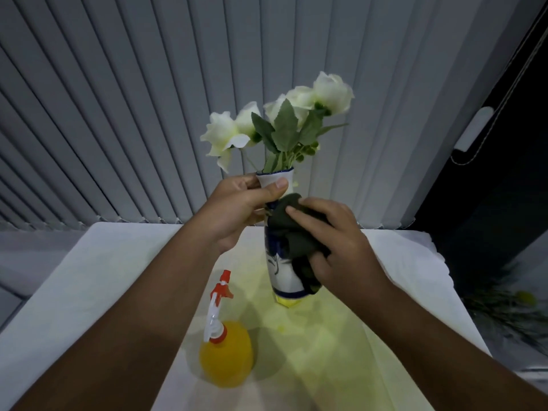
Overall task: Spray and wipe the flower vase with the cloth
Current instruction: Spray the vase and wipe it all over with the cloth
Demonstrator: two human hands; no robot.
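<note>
Nearest us, below our left hand (237,209), stands the round plastic spray bottle of yellow liquid with a red-and-white trigger (225,351). That hand grips the neck of the white ceramic flower vase with blue painting (280,271). Our right hand (335,247) clutches the dark green cloth (292,235) against the vase's body. Hard rubbing could tip the top-heavy vase or knock the bottle. Under both hands, the yellow-tinged white counter (89,292) may be slick. Grey vertical blinds (118,99) hang beyond.
</note>
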